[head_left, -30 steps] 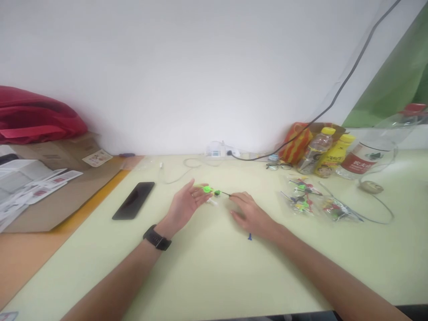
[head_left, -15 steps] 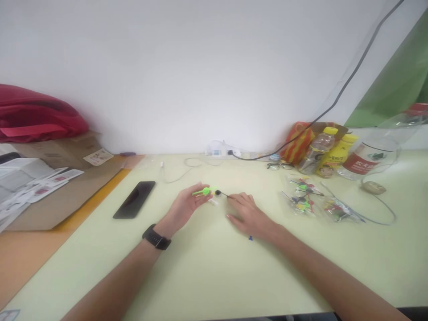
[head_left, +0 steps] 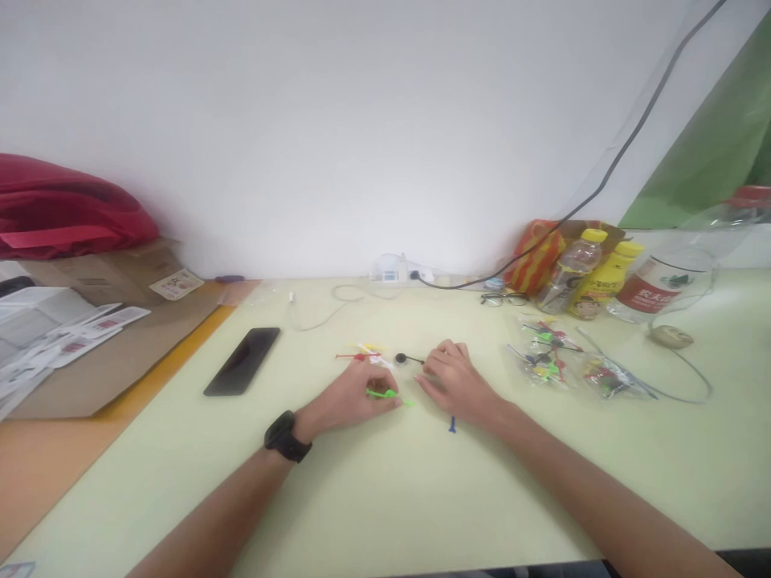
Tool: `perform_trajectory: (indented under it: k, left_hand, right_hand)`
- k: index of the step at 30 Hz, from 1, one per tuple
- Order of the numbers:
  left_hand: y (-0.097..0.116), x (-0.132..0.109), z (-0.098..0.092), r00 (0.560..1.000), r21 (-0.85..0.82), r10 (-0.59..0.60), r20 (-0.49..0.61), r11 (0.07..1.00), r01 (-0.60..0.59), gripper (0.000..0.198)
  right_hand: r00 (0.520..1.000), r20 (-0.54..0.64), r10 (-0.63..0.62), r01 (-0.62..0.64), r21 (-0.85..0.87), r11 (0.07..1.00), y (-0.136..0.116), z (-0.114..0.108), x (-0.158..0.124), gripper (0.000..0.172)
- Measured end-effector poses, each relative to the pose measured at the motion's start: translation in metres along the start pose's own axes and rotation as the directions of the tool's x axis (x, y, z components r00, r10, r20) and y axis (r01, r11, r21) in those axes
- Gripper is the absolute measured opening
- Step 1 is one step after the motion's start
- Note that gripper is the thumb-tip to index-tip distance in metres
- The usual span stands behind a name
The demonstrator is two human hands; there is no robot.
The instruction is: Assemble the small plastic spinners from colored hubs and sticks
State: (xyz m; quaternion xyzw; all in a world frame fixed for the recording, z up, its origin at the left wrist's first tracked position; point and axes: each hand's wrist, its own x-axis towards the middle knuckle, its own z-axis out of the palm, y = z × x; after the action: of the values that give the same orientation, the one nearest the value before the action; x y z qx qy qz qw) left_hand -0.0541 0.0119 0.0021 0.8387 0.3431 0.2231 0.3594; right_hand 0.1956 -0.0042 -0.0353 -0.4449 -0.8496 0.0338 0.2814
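My left hand [head_left: 355,395] is closed in a pinch on a bright green plastic piece [head_left: 389,394] with a round middle and thin arms, low over the table. Curled fingers of my right hand [head_left: 451,376] meet the thin stem of a black plastic piece [head_left: 401,358], whose round end points left. Just beyond my left hand lie a red plastic piece [head_left: 360,356], a white one [head_left: 381,358] and a yellow one, partly overlapping. A small blue plastic piece [head_left: 452,425] rests below my right hand.
Clear bags of coloured pieces [head_left: 545,353] lie to the right, near a cable and a computer mouse [head_left: 672,337]. Bottles [head_left: 608,281] and glasses [head_left: 503,299] stand or lie behind them. A black phone [head_left: 242,361] is at left, beside cardboard [head_left: 138,353] and papers.
My left hand has come down and toward me with the green piece, uncovering the red, white and yellow pieces. My right hand and the black piece have shifted slightly right.
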Motion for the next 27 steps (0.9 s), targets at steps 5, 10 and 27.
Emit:
perform_trajectory:
  k: [5,10,27]
  left_hand:
    - [-0.004,0.0,-0.003,0.991,0.151,0.126,-0.032,0.981,-0.12,0.017]
    - [-0.016,0.0,-0.007,0.98,0.205,0.163,-0.117,0.969,-0.137,0.014]
    - [0.006,-0.002,0.037,0.983,0.237,0.172,-0.058,0.959,-0.154,0.045]
  right_hand:
    - [0.999,-0.034,-0.005,0.006,0.011,1.0,-0.001,-0.007,-0.002,0.025]
    - [1.0,-0.013,0.023,-0.023,0.026,0.999,0.003,-0.014,-0.007,0.038]
    - [0.996,0.076,0.055,-0.072,0.255,0.964,-0.001,-0.028,-0.015,0.05]
